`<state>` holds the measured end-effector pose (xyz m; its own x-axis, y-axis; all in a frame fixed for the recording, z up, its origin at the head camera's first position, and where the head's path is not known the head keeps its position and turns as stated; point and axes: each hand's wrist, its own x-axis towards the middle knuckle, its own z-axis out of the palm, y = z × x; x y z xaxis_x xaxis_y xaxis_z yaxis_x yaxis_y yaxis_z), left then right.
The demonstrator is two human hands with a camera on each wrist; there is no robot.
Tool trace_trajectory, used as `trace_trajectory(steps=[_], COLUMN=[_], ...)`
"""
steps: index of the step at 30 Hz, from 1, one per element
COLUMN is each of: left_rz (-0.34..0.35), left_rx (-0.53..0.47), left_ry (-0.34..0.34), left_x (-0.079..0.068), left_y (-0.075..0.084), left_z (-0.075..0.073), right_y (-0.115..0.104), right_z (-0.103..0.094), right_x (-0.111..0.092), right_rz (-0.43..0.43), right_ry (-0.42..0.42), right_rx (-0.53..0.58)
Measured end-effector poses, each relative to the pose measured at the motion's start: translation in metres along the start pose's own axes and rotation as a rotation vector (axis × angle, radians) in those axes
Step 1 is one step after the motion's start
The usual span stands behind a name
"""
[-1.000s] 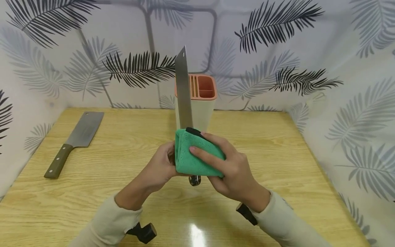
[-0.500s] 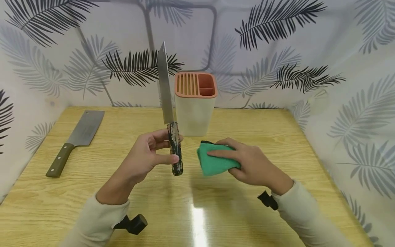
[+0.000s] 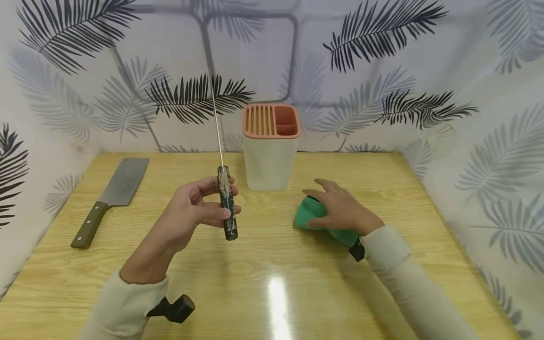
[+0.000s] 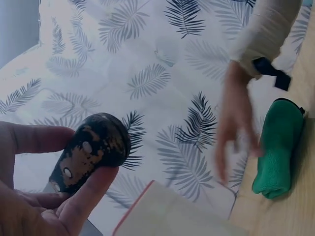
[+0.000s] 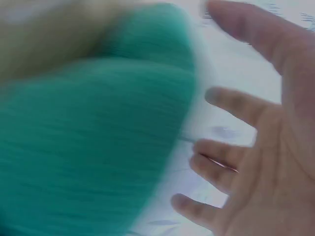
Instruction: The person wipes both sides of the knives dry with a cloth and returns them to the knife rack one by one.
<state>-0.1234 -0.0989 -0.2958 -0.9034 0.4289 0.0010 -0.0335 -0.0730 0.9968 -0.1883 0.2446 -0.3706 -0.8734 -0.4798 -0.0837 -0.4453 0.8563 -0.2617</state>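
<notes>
My left hand pinches the worn, dark handle of a kitchen knife between thumb and fingers. The blade points up and away and appears edge-on as a thin line. In the left wrist view, the handle's butt shows flaking black paint and rivets. My right hand is above a folded green cloth on the table, fingers spread. The left wrist view shows the cloth lying apart from the blurred right hand. In the right wrist view, the blurred cloth lies beside straight fingers.
A cleaver with an olive handle lies at the table's left. At the back middle stands a white knife holder with an orange slotted top. Leaf-patterned fabric surrounds the wooden table at the back and sides.
The cloth has come off the knife, moved right and been let go on the table. My left hand has moved slightly left, turning the blade edge-on.
</notes>
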Motion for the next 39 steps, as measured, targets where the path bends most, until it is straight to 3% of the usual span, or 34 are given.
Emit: trace_trajectory(steps=[5, 8, 11, 16, 24, 29, 34, 39], left_rz=[-0.025, -0.023, -0.017, -0.017, -0.029, -0.04, -0.056, -0.044], left_rx=[-0.059, -0.072, -0.097, -0.16, -0.164, -0.279, -0.366, -0.401], left_ry=[0.022, 0.007, -0.024, -0.081, -0.132, -0.191, -0.221, -0.241], left_x=[0.007, 0.009, 0.011, 0.017, 0.034, 0.038, 0.039, 0.042], left_y=[0.002, 0.004, 0.005, 0.01, 0.026, 0.028, 0.028, 0.033], left_z=[0.001, 0.001, 0.001, 0.004, 0.002, -0.003, -0.007, -0.009], right_y=[-0.024, -0.031, -0.032, -0.026, -0.014, -0.019, -0.026, -0.024], right_z=[-0.055, -0.08, -0.091, -0.085, -0.063, -0.057, -0.057, -0.063], right_x=[0.029, 0.05, 0.07, 0.089, 0.094, 0.096, 0.094, 0.097], right_rz=[-0.014, -0.008, -0.027, -0.032, -0.026, 0.001, 0.045, 0.059], right_ry=[0.211, 0.232, 0.202, 0.159, 0.308, 0.381, 0.399, 0.313], right_rx=[-0.023, -0.03, -0.032, -0.029, 0.217, 0.09, -0.009, 0.005])
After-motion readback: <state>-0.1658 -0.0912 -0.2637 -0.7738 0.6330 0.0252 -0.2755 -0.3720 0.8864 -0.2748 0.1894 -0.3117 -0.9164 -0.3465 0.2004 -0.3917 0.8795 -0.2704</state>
